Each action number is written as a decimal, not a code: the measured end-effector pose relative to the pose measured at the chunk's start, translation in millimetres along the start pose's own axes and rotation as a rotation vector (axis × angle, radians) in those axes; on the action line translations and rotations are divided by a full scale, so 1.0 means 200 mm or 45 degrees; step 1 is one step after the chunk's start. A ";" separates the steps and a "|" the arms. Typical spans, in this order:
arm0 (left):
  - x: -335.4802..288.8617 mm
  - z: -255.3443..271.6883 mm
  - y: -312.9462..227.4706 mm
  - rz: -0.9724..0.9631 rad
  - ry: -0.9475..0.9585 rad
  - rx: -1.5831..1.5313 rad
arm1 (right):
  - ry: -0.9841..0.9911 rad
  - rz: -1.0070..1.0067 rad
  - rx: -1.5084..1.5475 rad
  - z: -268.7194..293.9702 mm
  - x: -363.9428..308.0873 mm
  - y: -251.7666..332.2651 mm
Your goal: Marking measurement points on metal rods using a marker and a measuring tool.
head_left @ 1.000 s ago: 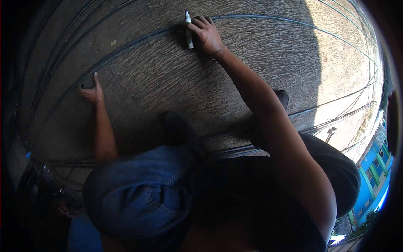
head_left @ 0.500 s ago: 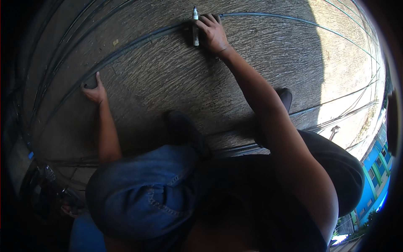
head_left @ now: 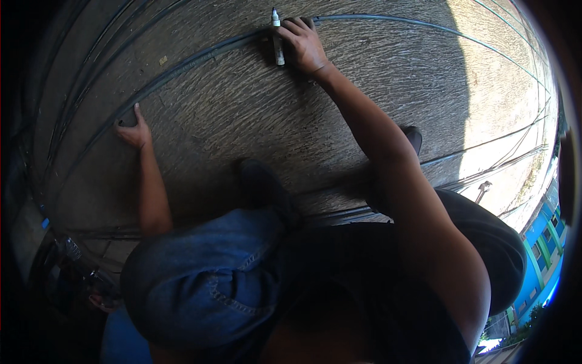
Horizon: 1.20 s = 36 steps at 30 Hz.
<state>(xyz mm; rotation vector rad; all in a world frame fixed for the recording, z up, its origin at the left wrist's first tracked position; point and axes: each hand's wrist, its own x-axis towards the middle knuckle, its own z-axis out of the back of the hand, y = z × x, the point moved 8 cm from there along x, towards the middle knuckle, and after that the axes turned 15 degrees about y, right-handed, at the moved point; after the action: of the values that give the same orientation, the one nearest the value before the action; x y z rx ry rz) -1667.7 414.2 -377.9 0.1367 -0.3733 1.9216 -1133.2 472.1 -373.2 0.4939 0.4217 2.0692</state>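
Fingers [head_left: 294, 25] of the right hand [head_left: 308, 51] are bent in a narrow grip around a white marker [head_left: 279, 53], which lies crosswise over the long cable [head_left: 206, 54], its dark tip pointing past the cable's far side and its tail end reaching back over the near side. The same hand sits right at the cable, low to the rough ground [head_left: 242, 115], though whether any finger presses on the cable is hidden by the knuckles. Farther along the cable, toward its left end, the left hand [head_left: 134, 131] rests at its near edge, the thumb [head_left: 137, 110] stretched apart from the curled fingers; whether these hook the cable or only lie beside it is impossible to say.

The step in hand seems to be steadying the cable at two places, with the marker held ready rather than writing, since its tip points away from the cable. The next move probably calls for keeping the cable firm under the left hand while the marker is turned so that its tip meets the cable cleanly, without rolling it
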 end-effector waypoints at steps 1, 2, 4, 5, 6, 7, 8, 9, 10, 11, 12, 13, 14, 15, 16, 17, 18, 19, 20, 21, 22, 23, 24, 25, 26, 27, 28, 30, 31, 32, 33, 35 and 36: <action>0.00 -0.01 0.00 0.000 0.004 -0.001 | -0.015 0.008 -0.017 0.00 0.00 0.00; -0.01 -0.01 -0.01 -0.002 0.010 0.002 | -0.012 0.005 -0.017 0.00 -0.01 0.00; -0.01 -0.01 -0.01 -0.005 0.017 0.005 | 0.013 -0.002 -0.030 0.00 -0.01 0.00; 0.00 -0.01 0.00 -0.003 0.016 -0.005 | 0.012 -0.004 -0.028 0.00 0.00 0.00; 0.00 -0.01 0.00 -0.001 0.015 -0.015 | 0.001 -0.001 -0.038 0.00 0.00 0.01; 0.00 -0.01 0.00 -0.002 0.018 -0.014 | -0.008 0.000 -0.049 0.01 0.00 0.01; 0.00 -0.01 0.00 0.008 0.020 -0.017 | -0.007 -0.002 -0.047 0.00 0.00 0.01; 0.00 -0.01 0.00 0.019 0.023 -0.019 | 0.000 -0.009 -0.050 0.00 0.00 0.02; 0.00 -0.01 0.00 0.017 0.024 -0.021 | 0.005 -0.016 -0.057 0.00 0.00 0.01; 0.00 -0.01 -0.01 0.025 0.035 -0.023 | 0.005 -0.018 -0.058 0.00 -0.01 0.01; -0.01 -0.02 -0.01 0.034 0.046 -0.024 | 0.010 -0.019 -0.056 0.00 -0.01 0.01; 0.00 -0.02 -0.01 0.032 0.045 -0.023 | 0.012 -0.017 -0.051 0.01 -0.01 0.01; 0.00 -0.02 -0.01 0.017 0.041 -0.020 | 0.011 -0.017 -0.050 0.01 -0.01 0.01; 0.00 -0.02 -0.01 0.002 0.038 -0.017 | 0.015 -0.020 -0.076 0.01 -0.01 0.01; 0.00 -0.03 -0.02 0.001 0.041 -0.021 | 0.022 -0.024 -0.107 0.01 -0.02 0.01; 0.00 -0.04 -0.03 0.017 0.051 -0.019 | 0.025 -0.027 -0.110 0.01 -0.02 -0.01; 0.00 -0.05 -0.03 0.035 0.062 -0.016 | 0.047 -0.039 -0.126 0.00 -0.03 -0.02; 0.00 -0.04 -0.02 0.036 0.057 -0.012 | 0.062 -0.043 -0.137 -0.01 -0.02 -0.02; 0.01 -0.02 -0.03 -0.015 0.027 0.008 | 0.059 -0.037 -0.133 -0.02 -0.01 -0.02; 0.01 -0.01 -0.03 -0.063 -0.004 0.032 | 0.064 -0.043 -0.128 -0.03 -0.01 -0.02; 0.01 0.01 -0.01 -0.046 -0.020 0.049 | 0.069 -0.034 -0.116 -0.04 0.02 -0.01; 0.01 0.03 0.01 -0.018 0.012 0.023 | 0.083 -0.024 -0.125 -0.05 0.05 0.02; -0.01 0.06 0.04 0.026 0.035 0.007 | 0.100 0.007 -0.125 -0.06 0.06 0.05; -0.06 0.04 -0.03 0.152 0.115 -0.054 | 0.059 0.015 -0.065 -0.03 0.04 0.06; -0.05 0.06 0.00 0.266 0.190 -0.015 | 0.077 0.013 -0.004 0.00 0.06 0.08; -0.06 0.02 -0.10 0.302 0.312 -0.190 | 0.051 0.024 -0.020 0.03 0.03 0.05; -0.04 0.03 -0.14 0.300 0.292 -0.181 | 0.082 0.018 -0.043 0.02 0.02 0.03; 0.00 0.10 -0.17 0.285 0.223 -0.189 | -0.040 0.093 -0.041 0.03 0.02 0.02; -0.02 0.09 -0.17 0.343 0.308 -0.302 | -0.016 0.103 0.052 0.01 0.03 0.07; -0.03 0.10 -0.17 0.352 0.297 -0.327 | -0.016 0.137 0.056 -0.04 0.05 0.09; -0.03 0.11 -0.17 0.332 0.261 -0.355 | -0.004 0.147 0.082 -0.06 0.09 0.14; -0.07 0.14 -0.09 0.333 0.203 -0.357 | 0.063 0.191 0.167 -0.15 0.24 0.32; -0.08 0.15 -0.04 0.321 0.195 -0.327 | 0.133 0.186 0.231 -0.19 0.30 0.42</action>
<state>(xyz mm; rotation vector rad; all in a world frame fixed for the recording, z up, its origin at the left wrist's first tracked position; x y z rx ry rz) -1656.1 393.4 -352.0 -0.2354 -0.5505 2.0950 -1242.2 478.2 -355.8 0.5395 0.6565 2.2153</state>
